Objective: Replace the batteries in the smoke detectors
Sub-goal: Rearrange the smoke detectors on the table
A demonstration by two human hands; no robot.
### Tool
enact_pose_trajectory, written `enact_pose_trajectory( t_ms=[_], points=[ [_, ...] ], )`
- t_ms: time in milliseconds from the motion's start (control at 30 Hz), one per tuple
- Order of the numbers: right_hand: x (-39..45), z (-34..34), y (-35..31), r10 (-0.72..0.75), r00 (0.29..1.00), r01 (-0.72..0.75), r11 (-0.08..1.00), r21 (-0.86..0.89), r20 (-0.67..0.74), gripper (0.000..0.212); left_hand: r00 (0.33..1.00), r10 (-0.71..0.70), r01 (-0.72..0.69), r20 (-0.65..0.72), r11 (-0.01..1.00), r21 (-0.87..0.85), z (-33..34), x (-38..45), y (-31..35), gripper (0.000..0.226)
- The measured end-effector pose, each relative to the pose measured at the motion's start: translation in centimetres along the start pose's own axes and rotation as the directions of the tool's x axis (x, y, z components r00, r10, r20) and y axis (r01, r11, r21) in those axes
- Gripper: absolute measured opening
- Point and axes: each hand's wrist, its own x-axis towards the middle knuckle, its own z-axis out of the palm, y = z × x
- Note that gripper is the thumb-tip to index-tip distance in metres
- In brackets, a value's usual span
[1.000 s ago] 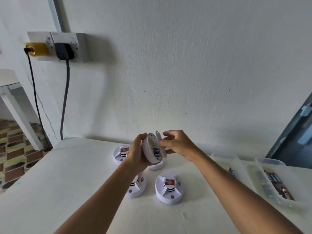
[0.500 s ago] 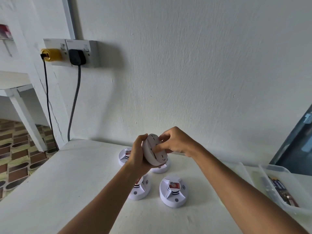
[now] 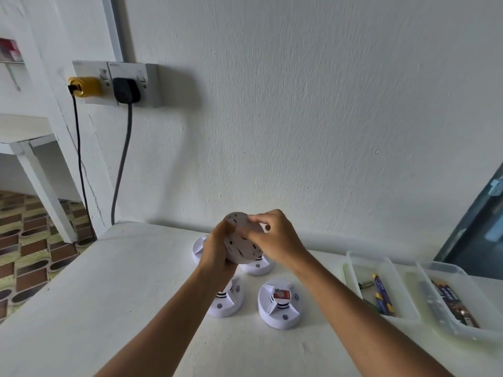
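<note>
Both hands hold one smoke detector (image 3: pixel 242 242) above the table (image 3: pixel 122 281): the left hand (image 3: pixel 217 248) has its grip around the edge, and the right hand (image 3: pixel 275 238) pinches its back plate. Three more detectors (image 3: pixel 279 303) lie beneath.

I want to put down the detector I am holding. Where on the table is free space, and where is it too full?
The white tabletop is bare left of the round white smoke detectors, up to its left edge. A narrower bare strip lies between them and the clear plastic trays of batteries. It is crowded under both hands, where four detectors cluster.
</note>
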Motion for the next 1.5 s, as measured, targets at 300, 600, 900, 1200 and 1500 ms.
enact_pose_trajectory(
  t_ms=[300,600,900,1200,1500],
  points=[
    [-3.0,0.2,1.4,0.197,0.905,-0.426,0.468,0.774,0.378,0.044,0.986,0.168,-0.167,-0.003,0.982,0.085,-1.2,-0.5,0.5,0.052],
    [-4.1,1.2,2.1,0.211,0.935,-0.354,0.486,0.799,0.287,0.035,0.978,0.205,-0.208,0.037,0.942,0.265,-1.4,-0.9,1.6,0.022],
    [-4.4,0.7,1.6,0.156,0.913,-0.403,0.480,0.779,0.376,0.029,0.988,-0.031,0.058,0.152,0.983,-0.176,-1.6,-1.5,1.2,0.065],
    [-3.5,1.1,1.0,-0.273,0.959,0.265,0.960,-0.092,-0.079,0.059,0.995,-0.067,0.074,0.071,0.991,-0.110,-0.7,-1.3,0.4,0.049],
    [-3.5,0.3,-0.7,-0.298,0.952,0.279,0.940,-0.195,-0.075,0.044,1.000,-0.010,0.010,-0.020,1.000,-0.016,0.8,-1.7,0.6,0.045]
  ],
)
